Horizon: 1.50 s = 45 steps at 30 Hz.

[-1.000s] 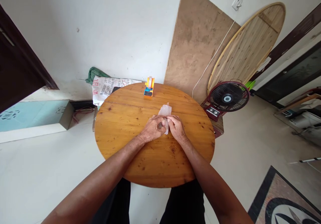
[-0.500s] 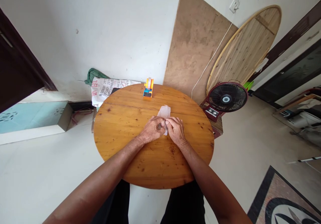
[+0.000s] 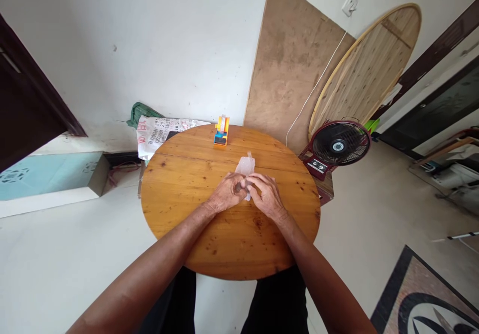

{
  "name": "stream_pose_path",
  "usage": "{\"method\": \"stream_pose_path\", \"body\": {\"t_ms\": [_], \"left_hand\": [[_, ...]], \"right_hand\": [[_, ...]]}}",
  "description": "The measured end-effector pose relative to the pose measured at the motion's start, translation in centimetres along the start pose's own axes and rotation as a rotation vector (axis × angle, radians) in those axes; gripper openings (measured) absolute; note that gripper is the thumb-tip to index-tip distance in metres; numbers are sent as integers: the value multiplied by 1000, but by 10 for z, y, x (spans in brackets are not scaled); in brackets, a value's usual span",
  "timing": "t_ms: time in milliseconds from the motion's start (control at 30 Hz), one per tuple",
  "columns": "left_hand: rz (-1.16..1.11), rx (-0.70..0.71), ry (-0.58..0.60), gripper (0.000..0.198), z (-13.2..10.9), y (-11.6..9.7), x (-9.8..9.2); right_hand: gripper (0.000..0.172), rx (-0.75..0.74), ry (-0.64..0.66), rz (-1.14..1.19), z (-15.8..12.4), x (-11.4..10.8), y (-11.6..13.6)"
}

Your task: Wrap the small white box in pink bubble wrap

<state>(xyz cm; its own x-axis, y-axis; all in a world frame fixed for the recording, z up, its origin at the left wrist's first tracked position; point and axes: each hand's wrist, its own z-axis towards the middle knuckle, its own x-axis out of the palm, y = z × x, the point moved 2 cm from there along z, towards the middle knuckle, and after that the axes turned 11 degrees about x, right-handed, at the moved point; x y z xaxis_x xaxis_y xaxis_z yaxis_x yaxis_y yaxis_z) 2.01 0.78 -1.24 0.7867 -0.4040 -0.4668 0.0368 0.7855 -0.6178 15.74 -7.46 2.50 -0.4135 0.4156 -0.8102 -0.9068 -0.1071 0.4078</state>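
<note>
A whitish, translucent piece of what looks like bubble wrap (image 3: 246,165) lies at the middle of the round wooden table (image 3: 179,174). A small clear strip, like tape, sticks up from its far edge. My left hand (image 3: 229,192) is closed on the near part of the wrap, thumb and fingers bent toward each other. From the other side, my right hand (image 3: 266,194) curls its fingers over the same part, its thumb a little apart from the forefinger. Whatever lies between the fingertips is mostly hidden. Beyond both hands stands an orange and blue tape dispenser (image 3: 221,131) holding a roll.
A dark red fan (image 3: 338,145) stands right of the table. Behind it lean a brown board (image 3: 288,60) and a round wooden tabletop (image 3: 368,67) against the wall. A printed white sack (image 3: 149,137) lies past the table's left far edge.
My right hand has shifted slightly, its thumb and forefinger parting more. The clear strip at the wrap's far edge now stands out. My left hand keeps its place.
</note>
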Motion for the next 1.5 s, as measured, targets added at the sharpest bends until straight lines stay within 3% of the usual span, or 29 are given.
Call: {"method": "stream_pose_path", "body": {"t_ms": [200, 400, 600, 833, 1233, 1367, 1500], "left_hand": [[-28, -80, 11, 7, -1, -1, -2], [-48, -97, 6, 5, -1, -1, -2], [-61, -132, -9, 3, -1, -2, -3], [-215, -211, -45, 8, -1, 4, 1], [-241, -294, -79, 9, -2, -11, 6], [-230, -342, -28, 11, 2, -13, -4], [-188, -444, -75, 24, 17, -5, -24]], "right_hand": [[40, -70, 111, -14, -13, -9, 8], [59, -46, 97, -168, -27, 6, 11], [51, 6, 42, -269, -27, 20, 17], [40, -39, 50, -375, -21, 18, 18], [35, -49, 48, -269, -18, 16, 15], [29, -66, 55, -262, -15, 13, 14], [29, -75, 63, -254, -14, 11, 12]]}}
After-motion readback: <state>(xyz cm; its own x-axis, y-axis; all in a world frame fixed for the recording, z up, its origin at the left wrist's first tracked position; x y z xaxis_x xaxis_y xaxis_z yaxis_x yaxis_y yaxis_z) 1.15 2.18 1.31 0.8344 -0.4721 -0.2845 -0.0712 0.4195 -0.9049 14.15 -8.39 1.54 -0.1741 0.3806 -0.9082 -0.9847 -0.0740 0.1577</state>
